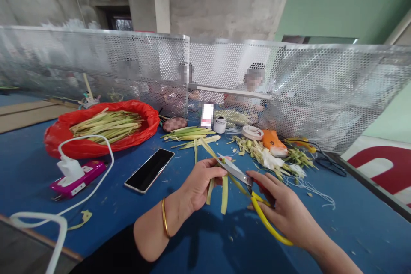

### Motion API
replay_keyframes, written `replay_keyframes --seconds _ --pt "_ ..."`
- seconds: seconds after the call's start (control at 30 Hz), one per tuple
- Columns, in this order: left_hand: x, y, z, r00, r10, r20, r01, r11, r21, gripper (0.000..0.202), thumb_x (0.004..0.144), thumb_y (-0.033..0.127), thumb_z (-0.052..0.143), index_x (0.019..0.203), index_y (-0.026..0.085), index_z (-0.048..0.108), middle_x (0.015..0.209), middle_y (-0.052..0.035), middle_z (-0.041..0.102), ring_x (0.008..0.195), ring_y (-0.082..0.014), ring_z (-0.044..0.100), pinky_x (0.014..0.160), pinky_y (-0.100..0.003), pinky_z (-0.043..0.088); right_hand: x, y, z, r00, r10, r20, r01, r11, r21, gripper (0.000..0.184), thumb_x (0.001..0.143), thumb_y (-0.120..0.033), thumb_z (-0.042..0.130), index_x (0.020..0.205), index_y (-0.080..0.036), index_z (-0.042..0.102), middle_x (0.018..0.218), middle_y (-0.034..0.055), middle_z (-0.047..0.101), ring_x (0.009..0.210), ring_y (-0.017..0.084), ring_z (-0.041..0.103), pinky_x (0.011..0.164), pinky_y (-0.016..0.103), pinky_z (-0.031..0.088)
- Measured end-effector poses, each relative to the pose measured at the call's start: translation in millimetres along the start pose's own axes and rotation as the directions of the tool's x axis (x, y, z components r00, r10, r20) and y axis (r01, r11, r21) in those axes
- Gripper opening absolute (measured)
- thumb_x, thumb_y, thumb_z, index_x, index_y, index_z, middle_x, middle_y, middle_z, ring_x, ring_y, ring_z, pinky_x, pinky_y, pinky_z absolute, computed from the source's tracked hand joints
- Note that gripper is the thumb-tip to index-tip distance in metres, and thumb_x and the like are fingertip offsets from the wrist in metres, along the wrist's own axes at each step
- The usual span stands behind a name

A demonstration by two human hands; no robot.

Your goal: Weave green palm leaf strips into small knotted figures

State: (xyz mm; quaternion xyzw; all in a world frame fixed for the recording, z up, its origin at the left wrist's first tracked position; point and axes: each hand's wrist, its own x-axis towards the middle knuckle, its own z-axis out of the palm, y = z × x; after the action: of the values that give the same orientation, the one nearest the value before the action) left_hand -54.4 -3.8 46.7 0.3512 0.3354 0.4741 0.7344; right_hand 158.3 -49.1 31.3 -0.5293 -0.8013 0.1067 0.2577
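Near the middle of the view, my left hand [202, 182] pinches several flat green-yellow leaf strips [224, 195], whose ends stick out above and hang below the fingers. My right hand [279, 203] grips a pair of scissors [268, 222] with yellow handles, a bit of red showing by the fingers. The steel blades are parted and point left, their tips at the strips beside my left fingertips. Whether a blade touches a strip I cannot tell. Beyond the hands lies a small bundle of leaf strips [188, 133] on the blue tabletop [180, 239].
At left stand a red plastic bag [56, 137] of leaf strips and a purple power strip [78, 180] with a white cable. A phone [149, 171] lies nearer. Leaf scraps [253, 152], a tape roll [252, 132] and an orange packet [274, 142] lie right. A perforated metal screen [224, 62] crosses behind; people sit beyond it.
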Motion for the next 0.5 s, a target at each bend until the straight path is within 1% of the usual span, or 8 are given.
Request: replay_keyframes --seconds 0.13,0.23,0.3,0.4,0.47,0.5 --pt "0 -1 -0.4 1.0 0.0 0.017 0.001 1.0 -0.031 0.036 0.058 0.008 0.07 0.094 0.01 0.074 0.067 -0.0011 0.063 0.05 -0.0047 0.046 0.05 -0.018 0.034 -1 0 1 1.0 -0.021 0.003 0.021 1.0 0.0 0.047 0.087 -0.04 0.056 0.132 -0.025 0.051 0.096 0.0077 0.062 0.07 0.018 0.06 0.062 0.028 0.052" --pt "-1 -1 -0.6 1.0 0.004 0.031 -0.003 0.999 -0.05 0.038 0.058 0.007 0.07 0.096 0.011 0.074 0.069 -0.0014 0.065 0.053 -0.0057 0.05 0.053 -0.019 0.036 -1 3 2 0.999 -0.043 -0.015 0.043 0.999 -0.005 0.047 0.087 -0.043 0.057 0.13 -0.024 0.053 0.091 0.0068 0.063 0.066 0.017 0.059 0.059 0.026 0.051" --pt "-1 -1 -0.8 1.0 0.002 0.028 -0.001 0.999 -0.042 0.036 0.059 0.006 0.07 0.095 0.011 0.074 0.066 -0.0004 0.063 0.052 -0.0051 0.049 0.051 -0.018 0.035 0 6 3 0.999 -0.048 -0.022 0.048 0.999 -0.014 0.046 0.087 -0.043 0.057 0.129 -0.023 0.055 0.093 0.0075 0.065 0.068 0.017 0.061 0.061 0.026 0.051" --pt "0 -1 -0.8 1.0 -0.012 0.025 0.013 0.999 -0.042 0.035 0.061 0.007 0.069 0.096 0.011 0.075 0.061 0.0009 0.06 0.049 -0.005 0.047 0.05 -0.018 0.035 0 7 5 0.999 -0.044 -0.016 0.044 0.999 -0.001 0.043 0.087 -0.04 0.057 0.126 -0.023 0.058 0.101 0.0085 0.067 0.076 0.019 0.064 0.066 0.026 0.052" --pt "0 -1 -0.7 1.0 -0.017 0.026 0.019 0.998 -0.061 0.035 0.062 0.007 0.069 0.096 0.011 0.074 0.061 0.0003 0.061 0.05 -0.0057 0.049 0.051 -0.018 0.037 1 8 8 0.999 -0.016 -0.031 0.018 0.999 0.04 0.043 0.086 -0.041 0.058 0.125 -0.022 0.059 0.106 0.0085 0.068 0.083 0.02 0.065 0.071 0.026 0.052" --pt "1 -1 -0.7 1.0 -0.018 0.023 0.019 0.998 -0.068 0.034 0.062 0.007 0.069 0.096 0.011 0.074 0.062 0.0 0.061 0.051 -0.0058 0.049 0.052 -0.018 0.038 2 10 10 0.998 0.017 -0.055 -0.013 0.997 0.072 0.044 0.086 -0.042 0.058 0.124 -0.021 0.06 0.107 0.0084 0.068 0.086 0.021 0.065 0.072 0.026 0.051"
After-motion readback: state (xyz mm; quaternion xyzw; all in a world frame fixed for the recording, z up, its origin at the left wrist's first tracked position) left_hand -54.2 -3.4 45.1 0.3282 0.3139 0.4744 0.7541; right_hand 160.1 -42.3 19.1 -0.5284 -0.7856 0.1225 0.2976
